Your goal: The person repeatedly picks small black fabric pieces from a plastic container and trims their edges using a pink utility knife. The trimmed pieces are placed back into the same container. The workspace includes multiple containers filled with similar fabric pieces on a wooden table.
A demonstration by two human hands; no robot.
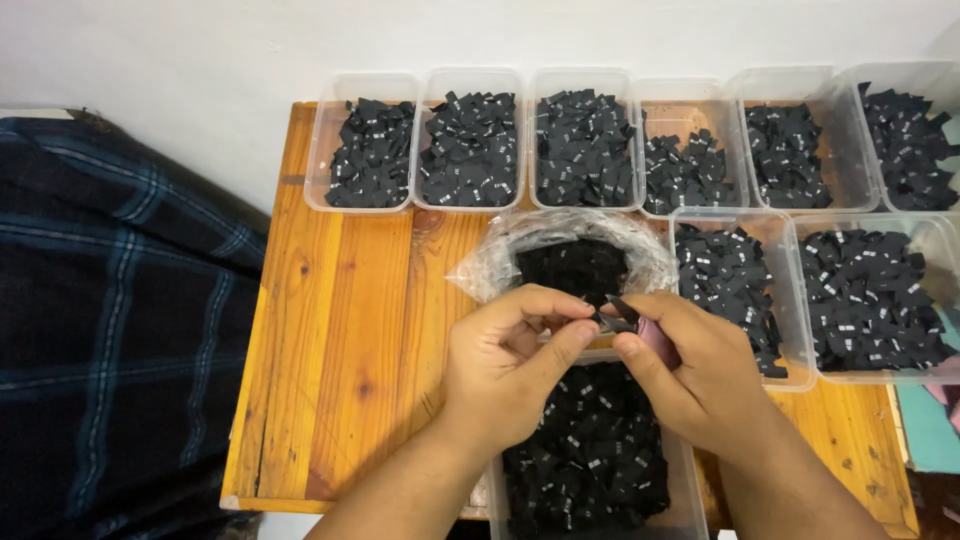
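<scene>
Big orange-brown wooden tabletop [340, 330], with a row of clear plastic tubs [365, 140] full of small black fabric labels along its far edge, plus a crinkly clear plastic bag [480, 265] mid-table. Over the tub at the near edge, the left hand [505, 365] and right hand [695, 375] both pinch one small black woven label [607, 318] between fingertips. It looks feather-light, floppy and a bit slick, so pinching its edges seems best.

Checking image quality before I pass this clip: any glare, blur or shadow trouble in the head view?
Head view: even, soft light; sharp across the wooden table. Mild glare on the crinkled plastic bag. Left hand and right hand are crisp, though the small black piece between their fingertips lacks detail.
</scene>
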